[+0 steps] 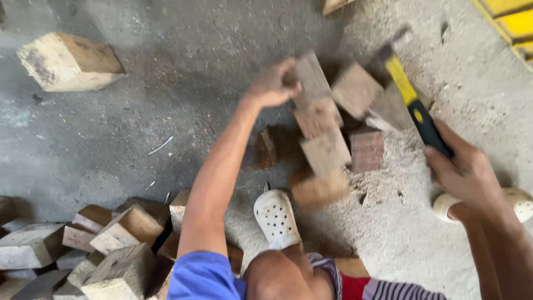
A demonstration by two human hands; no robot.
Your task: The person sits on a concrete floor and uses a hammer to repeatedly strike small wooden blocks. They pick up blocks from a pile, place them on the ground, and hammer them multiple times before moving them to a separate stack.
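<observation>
My left hand (pixel 272 86) grips the top end of a long wooden board (pixel 315 105) that stands tilted among several short wood blocks (pixel 355 89) on the concrete floor. My right hand (pixel 463 169) is closed around the black grip of a hammer (pixel 413 100) with a yellow and black handle. Its head, blurred, points up and away over the blocks. More square blocks (pixel 366 150) lie around the board's lower end, just beyond my white perforated clog (pixel 276 218).
A pile of cut wood blocks (pixel 111 244) lies at lower left. One large block (pixel 69 61) sits alone at upper left. Sawdust covers the floor (pixel 400 233) on the right. A yellow object (pixel 513 22) sits in the top right corner. My other clog (pixel 516 203) is at the right.
</observation>
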